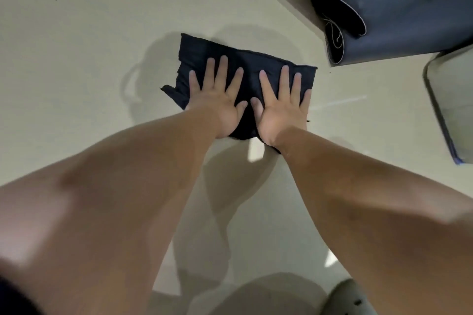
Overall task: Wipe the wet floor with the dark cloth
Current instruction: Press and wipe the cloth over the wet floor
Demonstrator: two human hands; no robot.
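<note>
**Single head cam, steep downward view**

One view only, so there's no overlap with another. The camera sits above the person's arms, pitched steeply down and slightly forward at the floor (76, 59). Wide-angle: forearms balloon at the bottom edge and are blurred there. Both hands, left hand (217, 100) and right hand (281, 107), land near frame centre at arm's reach. The top edge only gets as far as nearby floor and the dark mat (396, 2) at upper right.
</note>
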